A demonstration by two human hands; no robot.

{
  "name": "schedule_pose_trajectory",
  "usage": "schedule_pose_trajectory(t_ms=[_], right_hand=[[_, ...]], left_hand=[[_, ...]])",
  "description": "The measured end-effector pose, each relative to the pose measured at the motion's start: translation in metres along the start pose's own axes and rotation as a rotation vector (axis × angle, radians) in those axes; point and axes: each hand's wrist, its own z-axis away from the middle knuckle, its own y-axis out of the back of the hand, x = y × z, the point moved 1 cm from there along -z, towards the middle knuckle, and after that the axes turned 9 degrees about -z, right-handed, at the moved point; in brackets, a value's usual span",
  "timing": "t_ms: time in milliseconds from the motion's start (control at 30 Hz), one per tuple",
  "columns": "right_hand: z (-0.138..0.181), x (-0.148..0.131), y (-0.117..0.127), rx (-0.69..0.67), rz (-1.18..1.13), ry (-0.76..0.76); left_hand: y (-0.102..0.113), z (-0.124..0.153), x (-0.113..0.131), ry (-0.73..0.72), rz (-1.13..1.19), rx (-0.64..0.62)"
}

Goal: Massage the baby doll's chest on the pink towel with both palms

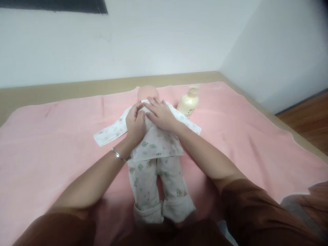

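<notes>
On the white, green-patterned cloth top (156, 147), the right hand (162, 114) lies flat, fingers spread; the left hand (136, 123) curls close beside it, its grip hard to tell.

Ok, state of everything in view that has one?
Pants: legs apart, cuffs turned up
Shirt: sleeves spread, hem overlapping pants
Doll: lying, mostly covered
Left hand: curled, on shirt
Right hand: fingers extended, on shirt
Bottle: looks upright, cap unclear
Pink blanket: spread out, wrinkled
Bracelet: worn

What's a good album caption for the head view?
Left hand and right hand touch a white, green-patterned cloth shirt on a pink blanket, near a pale-yellow, round-shouldered bottle.
</notes>
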Motion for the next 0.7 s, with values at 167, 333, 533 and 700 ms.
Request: schedule_pose_trajectory(t_ms=[167,333,533,700], right_hand=[[0.022,-0.02,-0.013,0.161,0.08,-0.209],[0.037,-0.049,-0.025,0.062,0.134,0.095],[0.0,0.001,0.008,-0.168,0.058,0.133],[0.014,-0.02,0.004,-0.046,0.164,-0.219]], left_hand=[[0.002,0.001,-0.004,0.015,-0.042,-0.003],[0.003,0.001,-0.005,0.085,0.057,-0.037],[0.004,0.0,-0.004,0.039,-0.022,-0.057],[0.004,0.001,-0.007,0.071,-0.043,-0.027]])
